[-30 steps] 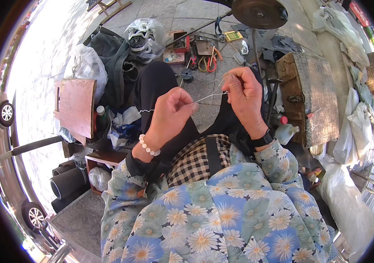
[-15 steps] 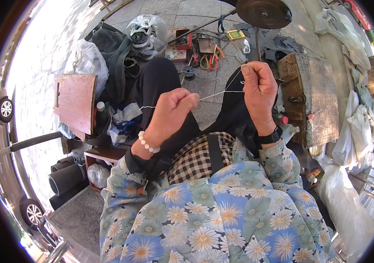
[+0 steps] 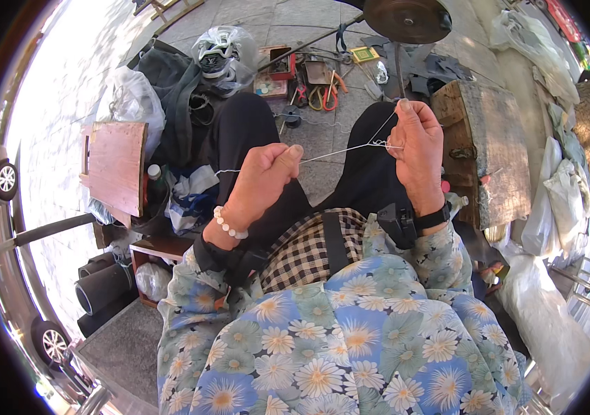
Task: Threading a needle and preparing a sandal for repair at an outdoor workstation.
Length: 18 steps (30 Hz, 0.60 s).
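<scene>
Grey stone paving (image 3: 239, 19) spreads out past your knees, with a dark, round metal disc (image 3: 407, 21) above its far part. Between your hands, over your lap, runs a thin white thread (image 3: 329, 155), drawn nearly straight. Your left hand (image 3: 260, 176), with a white bead bracelet (image 3: 231, 230) at the wrist, pinches it between closed thumb and forefinger, and a wavy end sticks out past that hand's left side. Your right hand (image 3: 419, 149), wearing a black wristband (image 3: 435, 218), has its fingers bunched narrow on the thread: one strand slants up to the thumb tip, another meets the curled fingers lower down, and a small loose loop sits just beside them. Farther off, a small black spool (image 3: 292, 119) lies on the paving near a hand tool with red and yellow looped handles (image 3: 330, 100). To your left is a flat reddish-brown wooden board (image 3: 118, 166); to your right, a rough, weathered wooden box (image 3: 506, 152).
</scene>
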Motion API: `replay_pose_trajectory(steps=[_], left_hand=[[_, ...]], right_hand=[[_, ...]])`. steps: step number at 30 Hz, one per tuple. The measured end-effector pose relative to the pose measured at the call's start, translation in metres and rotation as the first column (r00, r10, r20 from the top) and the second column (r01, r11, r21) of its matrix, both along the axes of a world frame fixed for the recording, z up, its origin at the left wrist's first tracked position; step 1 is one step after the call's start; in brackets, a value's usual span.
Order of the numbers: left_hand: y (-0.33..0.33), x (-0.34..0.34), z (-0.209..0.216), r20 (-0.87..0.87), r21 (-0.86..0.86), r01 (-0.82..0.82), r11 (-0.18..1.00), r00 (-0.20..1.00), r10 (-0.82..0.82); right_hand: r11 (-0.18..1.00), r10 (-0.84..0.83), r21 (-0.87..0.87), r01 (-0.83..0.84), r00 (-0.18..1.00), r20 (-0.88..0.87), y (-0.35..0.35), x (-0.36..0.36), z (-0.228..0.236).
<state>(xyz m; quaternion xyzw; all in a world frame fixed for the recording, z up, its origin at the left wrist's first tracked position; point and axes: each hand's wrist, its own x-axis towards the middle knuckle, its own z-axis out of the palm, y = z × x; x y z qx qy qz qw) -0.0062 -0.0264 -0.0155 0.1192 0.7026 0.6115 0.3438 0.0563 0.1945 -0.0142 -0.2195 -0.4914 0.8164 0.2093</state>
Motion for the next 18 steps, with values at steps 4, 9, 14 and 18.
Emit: replay_pose_trajectory(steps=[4,9,14,18], left_hand=[[-0.004,0.001,-0.001,0.031,0.064,0.039,0.997,0.999,-0.041],[0.006,-0.004,0.0,-0.071,0.1,0.077,0.992,0.995,-0.07],[0.015,-0.007,0.002,-0.173,0.077,0.094,0.993,0.982,-0.079],[0.016,-0.009,-0.013,-0.297,-0.037,0.111,0.993,0.948,-0.117]], right_hand=[[0.981,-0.062,0.185,0.058,0.998,0.015,0.003,0.001,-0.005],[0.751,-0.208,0.642,0.156,0.978,0.005,0.027,0.005,-0.018],[0.624,-0.215,0.776,0.095,0.975,0.054,0.042,0.018,-0.002],[0.518,-0.192,0.853,0.072,0.981,0.034,0.049,0.023,-0.013]])
